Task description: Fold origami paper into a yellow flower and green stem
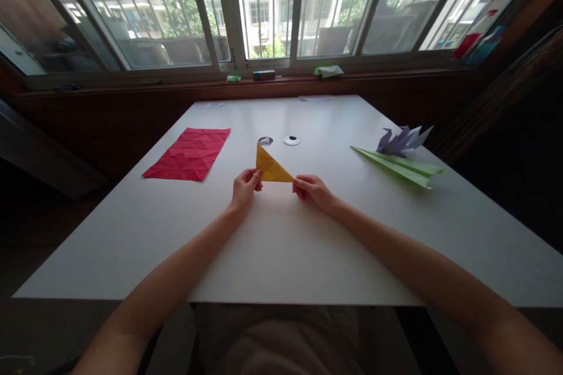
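Observation:
A yellow sheet of origami paper (271, 169), folded into a triangle with crease lines across it, is held up between my two hands over the middle of the table. My left hand (247, 185) pinches its lower left corner, thumb on the near face. At the right-hand point of the triangle, the fingers of my right hand (313, 188) are closed on the tip. Just beyond the paper lie two small round pieces, a grey patterned disc (265, 141) and a white disc with a black spot (291, 140).
On the white table (303, 246), a creased red paper sheet (190, 154) lies to the left. To the right are a light green paper plane (398, 165) and purple folded paper (398, 142). Small packets (328, 71) and a little box (264, 75) sit along the window sill.

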The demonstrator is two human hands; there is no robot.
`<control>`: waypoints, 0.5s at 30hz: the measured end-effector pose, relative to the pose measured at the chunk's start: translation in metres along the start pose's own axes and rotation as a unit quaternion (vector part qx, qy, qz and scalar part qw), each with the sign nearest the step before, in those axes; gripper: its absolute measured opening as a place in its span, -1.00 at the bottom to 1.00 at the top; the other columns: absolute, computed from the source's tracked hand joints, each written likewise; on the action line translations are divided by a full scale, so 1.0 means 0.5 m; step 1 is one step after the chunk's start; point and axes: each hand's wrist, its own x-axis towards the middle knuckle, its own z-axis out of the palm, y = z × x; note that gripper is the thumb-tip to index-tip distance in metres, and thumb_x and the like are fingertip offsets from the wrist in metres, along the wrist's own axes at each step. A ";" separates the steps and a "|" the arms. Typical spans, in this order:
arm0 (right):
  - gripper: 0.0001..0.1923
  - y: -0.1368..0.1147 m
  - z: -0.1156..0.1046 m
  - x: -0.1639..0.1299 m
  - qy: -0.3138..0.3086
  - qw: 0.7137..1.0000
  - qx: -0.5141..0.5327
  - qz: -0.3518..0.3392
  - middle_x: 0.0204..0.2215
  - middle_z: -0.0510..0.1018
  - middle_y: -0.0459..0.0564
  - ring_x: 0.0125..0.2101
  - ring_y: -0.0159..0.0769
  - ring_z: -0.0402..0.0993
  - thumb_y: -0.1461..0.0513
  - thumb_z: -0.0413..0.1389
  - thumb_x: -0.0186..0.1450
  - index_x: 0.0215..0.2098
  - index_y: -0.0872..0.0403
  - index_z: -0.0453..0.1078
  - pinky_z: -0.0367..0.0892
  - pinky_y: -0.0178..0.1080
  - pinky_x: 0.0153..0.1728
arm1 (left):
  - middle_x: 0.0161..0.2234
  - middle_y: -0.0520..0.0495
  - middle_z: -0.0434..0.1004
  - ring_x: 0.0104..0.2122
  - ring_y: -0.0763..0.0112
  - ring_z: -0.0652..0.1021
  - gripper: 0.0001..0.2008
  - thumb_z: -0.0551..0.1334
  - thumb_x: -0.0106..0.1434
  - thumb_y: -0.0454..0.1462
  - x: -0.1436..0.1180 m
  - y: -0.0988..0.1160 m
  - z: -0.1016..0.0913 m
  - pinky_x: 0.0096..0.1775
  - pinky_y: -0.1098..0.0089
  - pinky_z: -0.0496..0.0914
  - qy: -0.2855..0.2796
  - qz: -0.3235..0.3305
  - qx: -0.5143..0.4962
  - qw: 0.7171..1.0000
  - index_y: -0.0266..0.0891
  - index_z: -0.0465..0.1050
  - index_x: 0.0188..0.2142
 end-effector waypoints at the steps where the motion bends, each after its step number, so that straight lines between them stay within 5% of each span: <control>1: -0.66 0.000 0.000 0.000 0.003 1.000 0.006 -0.004 -0.74 0.27 -0.15 -0.68 -0.49 0.18 0.05 0.03 0.15 -0.63 0.13 0.30 0.09 -0.38 -0.60 | -0.65 0.11 0.28 -0.63 0.60 0.30 -0.69 0.21 0.04 -0.10 0.000 0.000 0.000 -0.54 0.53 0.20 -0.001 -0.003 -0.004 1.000 -0.30 0.35 -0.33; 15: -0.57 0.013 0.006 0.007 0.008 0.998 0.065 -0.005 -0.62 0.35 -0.09 -0.59 -0.40 0.24 -0.08 0.02 0.10 -0.52 0.14 0.32 0.12 -0.33 -0.57 | -0.68 0.10 0.27 -0.66 0.62 0.27 -0.71 0.20 0.05 -0.09 -0.006 0.012 0.010 -0.57 0.53 0.13 -0.137 -0.035 0.000 0.990 -0.31 0.38 -0.41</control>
